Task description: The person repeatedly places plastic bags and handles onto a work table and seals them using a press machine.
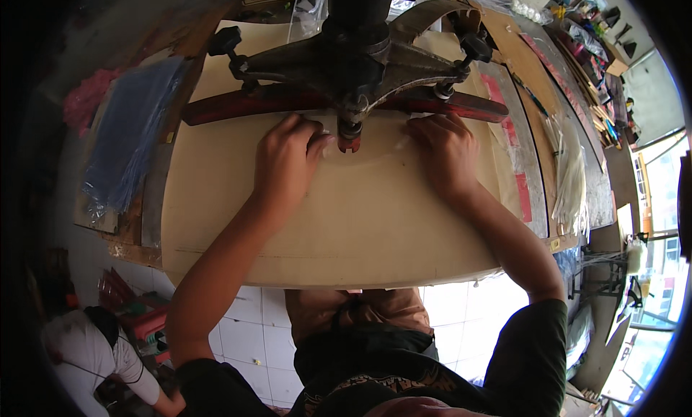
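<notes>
My left hand point(287, 152) and my right hand point(445, 147) rest on the tan sheet point(346, 222) covering the worktable, one on either side of a machine head. Fingers and thumb are pinched together on each hand. Faint, shiny edges by the fingertips look like clear plastic film point(398, 140), though its outline barely shows. Just beyond my fingers lies a long, dark red bar point(238, 105), hung from the black metal frame point(353, 67) with its screw knobs. A short red forked piece point(349, 142) points toward me between my hands.
A stack of bluish clear plastic sheets point(133, 129) lies left, beside pink crumpled plastic point(86, 100). Along the right are whitish plastic strips point(569, 175), a pen point(530, 92) and red tape point(522, 197). Another person point(94, 359) bends low at the lower left.
</notes>
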`<state>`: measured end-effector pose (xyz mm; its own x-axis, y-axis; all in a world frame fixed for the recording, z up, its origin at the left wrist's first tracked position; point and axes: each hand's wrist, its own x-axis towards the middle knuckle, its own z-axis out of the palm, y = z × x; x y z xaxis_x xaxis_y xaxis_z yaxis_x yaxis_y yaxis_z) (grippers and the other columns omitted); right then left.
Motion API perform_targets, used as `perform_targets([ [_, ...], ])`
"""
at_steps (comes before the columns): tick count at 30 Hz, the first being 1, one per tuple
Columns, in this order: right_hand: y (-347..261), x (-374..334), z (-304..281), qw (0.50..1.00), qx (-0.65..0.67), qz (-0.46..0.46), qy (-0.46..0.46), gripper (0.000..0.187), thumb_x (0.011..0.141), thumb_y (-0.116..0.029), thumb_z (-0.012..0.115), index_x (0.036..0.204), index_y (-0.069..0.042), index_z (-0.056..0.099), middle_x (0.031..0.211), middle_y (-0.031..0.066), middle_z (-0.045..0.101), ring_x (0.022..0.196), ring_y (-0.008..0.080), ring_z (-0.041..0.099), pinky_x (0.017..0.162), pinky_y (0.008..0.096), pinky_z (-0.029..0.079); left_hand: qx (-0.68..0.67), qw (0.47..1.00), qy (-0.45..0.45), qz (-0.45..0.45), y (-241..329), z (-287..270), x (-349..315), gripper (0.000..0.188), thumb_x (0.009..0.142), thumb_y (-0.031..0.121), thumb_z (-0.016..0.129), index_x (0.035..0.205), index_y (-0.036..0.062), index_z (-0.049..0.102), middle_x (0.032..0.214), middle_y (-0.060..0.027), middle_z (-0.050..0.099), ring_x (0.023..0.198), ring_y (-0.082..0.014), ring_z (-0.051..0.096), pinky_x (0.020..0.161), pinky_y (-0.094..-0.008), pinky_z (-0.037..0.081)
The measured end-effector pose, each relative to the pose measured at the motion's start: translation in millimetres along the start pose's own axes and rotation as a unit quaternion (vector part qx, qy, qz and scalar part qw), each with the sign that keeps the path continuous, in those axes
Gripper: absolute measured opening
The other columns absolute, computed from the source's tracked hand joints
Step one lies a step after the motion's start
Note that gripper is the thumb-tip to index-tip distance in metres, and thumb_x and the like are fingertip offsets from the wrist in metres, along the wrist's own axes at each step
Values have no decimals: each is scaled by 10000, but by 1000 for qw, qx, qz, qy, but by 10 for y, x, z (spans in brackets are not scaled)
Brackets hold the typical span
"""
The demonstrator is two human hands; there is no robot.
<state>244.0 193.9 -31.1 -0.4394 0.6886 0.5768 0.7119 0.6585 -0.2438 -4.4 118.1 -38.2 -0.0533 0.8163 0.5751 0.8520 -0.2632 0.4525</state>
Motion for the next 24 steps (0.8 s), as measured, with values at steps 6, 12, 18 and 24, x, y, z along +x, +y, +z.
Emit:
perform_targets([
  [6, -157, -21, -110, 997, -40, -60, -30, 260, 883, -295, 710, 972, -54, 748, 943, 53, 699, 886, 256, 608, 743, 386, 523, 73, 996, -4, 43, 15, 23, -4, 168, 792, 134, 790, 882, 27, 697, 884, -84, 606, 786, -284, 620, 708, -410, 519],
  [12, -257, -35, -139, 993, -79, -65, -53, 424, 857, -402, 730, 1026, -13, 728, 1001, 89, 679, 937, 270, 594, 764, 395, 481, 113, 991, -1, 75, 46, -9, 24, 157, 769, 136, 794, 860, 50, 699, 921, -58, 621, 817, -256, 625, 703, -398, 521],
  [18, -270, -15, -42, 991, -120, -55, -29, 379, 846, -393, 735, 1016, -54, 738, 1002, 63, 682, 930, 259, 595, 742, 383, 466, 131, 988, -3, 86, 35, -18, 14, 136, 751, 136, 797, 819, 62, 705, 1010, -28, 660, 860, -232, 633, 694, -385, 528],
  [24, -251, -47, -37, 993, -75, -79, -36, 200, 849, -236, 730, 1023, -140, 757, 937, 37, 653, 895, 225, 601, 711, 365, 498, 141, 984, -18, 106, 17, -22, 22, 105, 778, 140, 783, 803, 65, 715, 991, -12, 687, 867, -214, 635, 690, -365, 525],
])
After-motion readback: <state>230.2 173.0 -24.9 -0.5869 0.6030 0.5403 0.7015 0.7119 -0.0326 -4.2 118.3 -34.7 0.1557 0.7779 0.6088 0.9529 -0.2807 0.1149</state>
